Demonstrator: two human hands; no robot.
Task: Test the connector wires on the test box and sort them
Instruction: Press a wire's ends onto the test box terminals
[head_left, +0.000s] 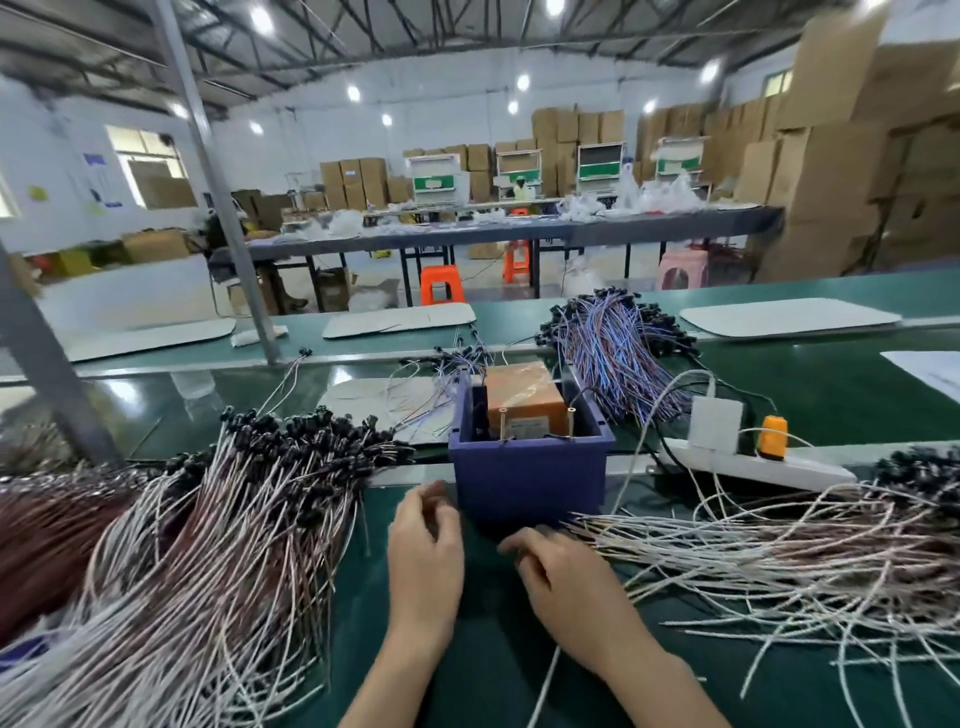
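Sitting on the green worktop (488, 649) are three masses of connector wires. The tidy left heap (208, 545) lies at eight o'clock from the test box (527, 478), the loose right heap (779, 561) at four o'clock, and the blue-violet bundle (618, 353) at one o'clock. The box stands in the middle, just beyond the hands.

The left hand (426, 545) is curled beside the box's near corner, and blur hides whether it pinches a wire. The right hand (550, 571) has bent fingers on the bare ends of the right heap, but I cannot tell if one is gripped.

I judge the step is picking the next wire. It is better to draw out only one, free it from its neighbours, and hold it close to the ends. Then each end can touch one of the brass pins (503, 426) steadily.
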